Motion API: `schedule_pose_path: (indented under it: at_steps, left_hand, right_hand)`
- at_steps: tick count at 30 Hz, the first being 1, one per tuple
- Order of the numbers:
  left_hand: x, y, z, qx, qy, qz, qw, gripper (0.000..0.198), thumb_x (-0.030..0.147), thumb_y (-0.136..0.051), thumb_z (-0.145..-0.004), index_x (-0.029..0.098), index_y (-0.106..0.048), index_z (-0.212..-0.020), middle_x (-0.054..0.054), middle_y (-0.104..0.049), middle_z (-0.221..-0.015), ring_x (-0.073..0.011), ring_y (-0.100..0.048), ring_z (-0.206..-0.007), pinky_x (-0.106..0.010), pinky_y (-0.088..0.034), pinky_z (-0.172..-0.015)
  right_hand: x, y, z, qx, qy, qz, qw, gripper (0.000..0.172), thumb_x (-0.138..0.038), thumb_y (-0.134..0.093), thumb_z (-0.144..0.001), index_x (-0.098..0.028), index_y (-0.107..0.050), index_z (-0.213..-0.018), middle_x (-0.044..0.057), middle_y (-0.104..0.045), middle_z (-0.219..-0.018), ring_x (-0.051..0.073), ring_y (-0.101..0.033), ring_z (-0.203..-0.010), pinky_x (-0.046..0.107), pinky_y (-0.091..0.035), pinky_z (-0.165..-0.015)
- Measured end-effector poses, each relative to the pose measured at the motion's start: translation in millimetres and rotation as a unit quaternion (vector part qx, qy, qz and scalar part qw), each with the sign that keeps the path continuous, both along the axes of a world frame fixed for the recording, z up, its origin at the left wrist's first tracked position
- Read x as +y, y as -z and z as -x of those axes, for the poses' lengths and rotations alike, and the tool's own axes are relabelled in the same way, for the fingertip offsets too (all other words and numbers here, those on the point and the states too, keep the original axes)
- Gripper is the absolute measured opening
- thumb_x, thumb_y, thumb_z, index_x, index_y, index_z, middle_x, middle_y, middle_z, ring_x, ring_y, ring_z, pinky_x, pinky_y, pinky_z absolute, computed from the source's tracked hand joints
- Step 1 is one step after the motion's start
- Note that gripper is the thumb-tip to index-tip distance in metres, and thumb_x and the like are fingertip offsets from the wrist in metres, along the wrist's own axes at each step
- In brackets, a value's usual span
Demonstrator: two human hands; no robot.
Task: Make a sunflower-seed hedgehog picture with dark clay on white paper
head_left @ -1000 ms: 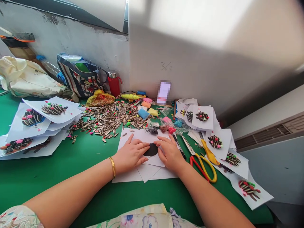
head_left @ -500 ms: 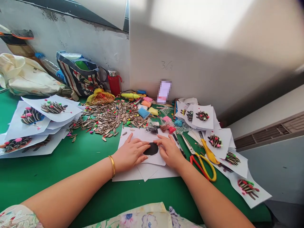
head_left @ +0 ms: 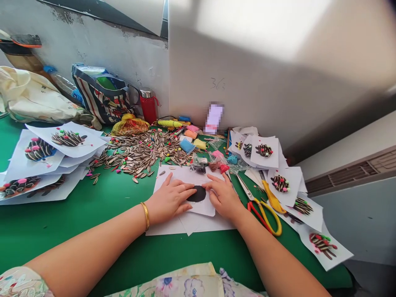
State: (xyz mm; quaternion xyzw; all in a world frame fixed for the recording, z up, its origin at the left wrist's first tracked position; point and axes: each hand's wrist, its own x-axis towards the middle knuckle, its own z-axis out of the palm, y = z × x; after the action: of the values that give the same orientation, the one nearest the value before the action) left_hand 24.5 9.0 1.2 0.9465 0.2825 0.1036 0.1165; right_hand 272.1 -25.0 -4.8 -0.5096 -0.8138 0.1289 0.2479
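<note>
A flat black oval of what looks like modelling clay lies on a small white sheet of paper, over other white sheets. From the left, my left hand rests on the paper with fingers stretched, its fingertips touching the oval's upper left edge. My right hand lies opposite, fingers apart, with fingertips at the oval's right edge. Neither hand grips anything. Just beyond the paper sit an open bag of black clay and a red clay piece.
Striped sunflower seeds spread behind my left hand. Scissors and a yellow cutter lie right of my right hand. Finished seed pictures are stacked at left and right. A red flask stands against the wall.
Both hands stay at the black oval, with only slight shifts of the fingers. My right hand's fingers have lifted a little. The view has moved very slightly.
</note>
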Motion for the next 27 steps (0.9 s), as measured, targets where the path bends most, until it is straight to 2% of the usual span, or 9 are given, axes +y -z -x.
schedule_pose_path:
  at_steps: [4, 10, 15, 21, 27]
  left_hand:
    - [-0.2, 0.1, 0.0, 0.011, 0.006, -0.007, 1.0, 0.044, 0.043, -0.054, -0.094, 0.029, -0.054, -0.136, -0.006, -0.054, -0.142, -0.0304, -0.05, -0.122, -0.068, -0.008, -0.114]
    - [-0.8, 3.9, -1.4, 0.015, 0.007, -0.03, 0.999, 0.044, 0.044, -0.053, -0.095, 0.031, -0.053, -0.136, -0.006, -0.05, -0.147, -0.0297, -0.05, -0.124, -0.066, -0.008, -0.115]
    - [0.9, 4.8, 0.6, -0.02, -0.003, 0.017, 1.0, 0.051, 0.04, -0.058, -0.092, 0.027, -0.046, -0.14, -0.009, -0.053, -0.143, -0.0287, -0.049, -0.125, -0.063, -0.013, -0.116]
    - [4.6, 1.9, 2.5, -0.058, -0.038, 0.086, 0.994, 0.067, 0.03, -0.07, -0.083, 0.022, -0.038, -0.141, -0.012, -0.054, -0.14, -0.0275, -0.05, -0.129, -0.059, -0.018, -0.118]
    - [6.4, 3.1, 2.7, -0.07, -0.038, 0.088, 0.993, 0.07, 0.028, -0.071, -0.081, 0.024, -0.038, -0.142, -0.011, -0.057, -0.136, -0.028, -0.053, -0.126, -0.058, -0.02, -0.117]
  right_hand:
    - [-1.7, -4.0, -3.8, -0.024, -0.018, 0.015, 0.999, 0.031, -0.008, -0.044, -0.082, -0.023, -0.062, -0.102, 0.003, -0.072, -0.114, 0.025, -0.05, -0.133, 0.064, -0.011, -0.116]
    - [-5.1, -5.4, -3.1, -0.076, -0.058, -0.014, 0.995, 0.037, -0.017, -0.053, -0.085, -0.027, -0.064, -0.119, 0.005, -0.063, -0.133, 0.027, -0.045, -0.136, 0.063, -0.015, -0.116]
    - [-7.4, -4.2, 1.5, -0.097, -0.064, -0.01, 0.993, 0.042, -0.028, -0.056, -0.089, -0.026, -0.059, -0.131, 0.008, -0.057, -0.14, 0.029, -0.039, -0.139, 0.064, -0.016, -0.116]
    - [-8.9, -8.3, 1.7, -0.131, -0.105, -0.018, 0.986, 0.031, -0.03, -0.056, -0.091, -0.031, -0.067, -0.12, 0.005, -0.056, -0.142, 0.031, -0.036, -0.141, 0.068, -0.012, -0.114]
    - [-8.3, -8.7, 0.4, -0.129, -0.105, -0.012, 0.986, 0.029, -0.029, -0.053, -0.093, -0.032, -0.068, -0.118, 0.003, -0.057, -0.14, 0.03, -0.036, -0.141, 0.067, -0.011, -0.115]
